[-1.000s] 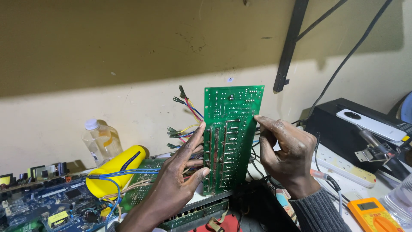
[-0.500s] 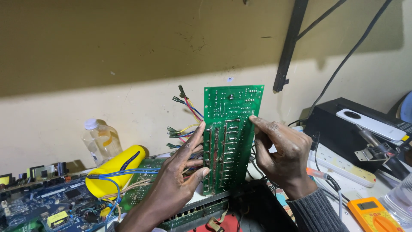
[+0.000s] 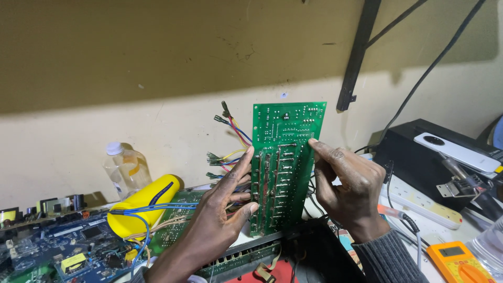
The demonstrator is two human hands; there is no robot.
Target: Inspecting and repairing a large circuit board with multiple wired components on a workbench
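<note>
Head view: both hands' fingers [image 3: 246,157] pinch upright green board [image 3: 283,162] edges, wall seemingly close behind.

My left hand [image 3: 217,222] is bare, with no ring, glove or watch on it, and the wrist below it shows no cuff at all. My right hand [image 3: 348,186] is bare too, nails cut short. On that right side I wear a dark grey ribbed knit sleeve [image 3: 390,257], its cuff snug at my wrist.

Upright circuit board [image 3: 283,167] between both hands, bottle [image 3: 126,170] far left; multimeter [image 3: 456,259] right
</note>
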